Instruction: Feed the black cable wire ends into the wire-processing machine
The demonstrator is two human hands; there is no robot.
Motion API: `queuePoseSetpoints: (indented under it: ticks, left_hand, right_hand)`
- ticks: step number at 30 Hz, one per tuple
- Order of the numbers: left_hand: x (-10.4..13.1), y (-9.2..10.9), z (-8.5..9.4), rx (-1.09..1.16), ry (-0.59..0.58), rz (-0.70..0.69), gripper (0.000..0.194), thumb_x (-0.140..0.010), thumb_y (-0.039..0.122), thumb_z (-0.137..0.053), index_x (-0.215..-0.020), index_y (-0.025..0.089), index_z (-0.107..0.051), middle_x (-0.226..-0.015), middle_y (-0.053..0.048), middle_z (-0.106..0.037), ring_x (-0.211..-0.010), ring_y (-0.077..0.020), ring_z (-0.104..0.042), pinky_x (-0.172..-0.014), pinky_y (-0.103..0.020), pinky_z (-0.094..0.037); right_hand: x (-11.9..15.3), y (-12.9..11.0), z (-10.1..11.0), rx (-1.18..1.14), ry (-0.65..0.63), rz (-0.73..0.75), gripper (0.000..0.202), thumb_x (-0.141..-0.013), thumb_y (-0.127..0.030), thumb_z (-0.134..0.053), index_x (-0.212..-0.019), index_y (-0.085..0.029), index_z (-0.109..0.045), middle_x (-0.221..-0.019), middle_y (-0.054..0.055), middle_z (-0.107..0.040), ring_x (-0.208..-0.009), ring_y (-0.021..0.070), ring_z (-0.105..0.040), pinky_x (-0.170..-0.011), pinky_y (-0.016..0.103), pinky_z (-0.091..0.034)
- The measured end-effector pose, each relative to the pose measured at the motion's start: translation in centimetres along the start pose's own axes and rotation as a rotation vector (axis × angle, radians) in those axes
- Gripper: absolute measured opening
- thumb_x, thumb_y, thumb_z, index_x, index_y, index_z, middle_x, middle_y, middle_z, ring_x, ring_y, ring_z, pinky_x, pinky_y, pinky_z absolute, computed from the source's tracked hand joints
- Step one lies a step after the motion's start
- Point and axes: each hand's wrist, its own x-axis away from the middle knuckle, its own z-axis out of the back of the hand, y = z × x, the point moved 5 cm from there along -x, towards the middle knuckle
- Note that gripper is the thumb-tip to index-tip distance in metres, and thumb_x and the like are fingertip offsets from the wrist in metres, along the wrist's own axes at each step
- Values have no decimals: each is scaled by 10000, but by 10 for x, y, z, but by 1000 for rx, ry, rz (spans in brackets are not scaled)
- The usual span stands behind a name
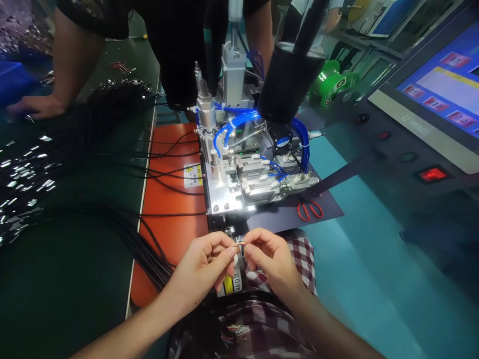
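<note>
Pinching thin wires, left hand and right hand nearly closed, tips partly hidden.

Checked garment covers the lap: dark maroon and white squares, muted in-between tones where bands cross. Left hand and right hand are bare; both forearms bare down to frame edge.

One head-worn camera looks forward and down over both forearms, fairly close.
</note>
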Motion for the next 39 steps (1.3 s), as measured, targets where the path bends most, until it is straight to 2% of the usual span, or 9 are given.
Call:
queuePoseSetpoints:
  ticks: [4,12,17,21,24,28,35,39]
  left_hand:
    - [-1,-1,0,18,6,-1,216,-859,343,-525,-773,145,-540,-566,24,-579,-387,-44,-459,-353,-130,-289]
    - [-1,-1,1,61,-20,-12,227,-877,339,-509,-768,140,-530,-569,18,-585,-390,-35,-444,-361,-125,-285]
    - [-1,0,1,62,-27,-20,228,-884,346,-501,-786,145,-544,-587,15,-596,-402,-36,-454,-367,-124,-288]
    - [0,0,1,66,-23,3,231,-873,348,-518,-771,141,-538,-581,14,-593,-398,-37,-455,-368,-126,-293]
    - [0,0,1,66,-14,2,233,-861,354,-529,-776,138,-540,-577,13,-591,-392,-41,-453,-364,-132,-291]
    - [-1,-1,0,57,-1,8,232,-854,356,-530,-770,140,-538,-571,16,-588,-394,-47,-461,-364,-137,-296]
    - [0,0,0,43,24,3,219,-846,342,-537,-749,146,-536,-574,19,-582,-421,-54,-473,-371,-139,-300]
    - [-1,-2,0,56,35,-4,210,-837,336,-546,-745,147,-534,-571,19,-579,-423,-56,-469,-369,-141,-295]
  right_hand:
    - [2,-4,1,98,45,42,108,-774,-259,-673,-738,-175,-615,-532,-55,-508,-440,70,-456,-434,187,-378]
    - [2,-9,-3,210,45,183,101,-836,-221,-590,-742,-191,-570,-691,-32,-504,-477,72,-483,-462,206,-401]
    - [3,-8,-4,172,29,168,126,-870,-237,-548,-752,-199,-528,-596,-50,-471,-488,87,-475,-484,210,-402]
    - [5,-8,-3,170,22,161,66,-836,-263,-594,-824,-204,-566,-676,-25,-526,-528,105,-500,-490,227,-422]
    - [6,-9,-3,268,57,194,58,-815,-249,-619,-801,-198,-596,-724,-3,-545,-533,109,-500,-476,234,-414]
    - [7,-12,-4,396,115,262,92,-819,-210,-597,-730,-190,-590,-687,3,-545,-548,121,-496,-502,247,-418]
    - [8,-12,-4,367,104,260,28,-809,-219,-612,-820,-200,-595,-734,16,-578,-629,148,-538,-565,267,-457]
    - [8,-13,-5,415,133,283,52,-809,-203,-612,-759,-192,-623,-712,16,-584,-591,136,-532,-543,258,-448]
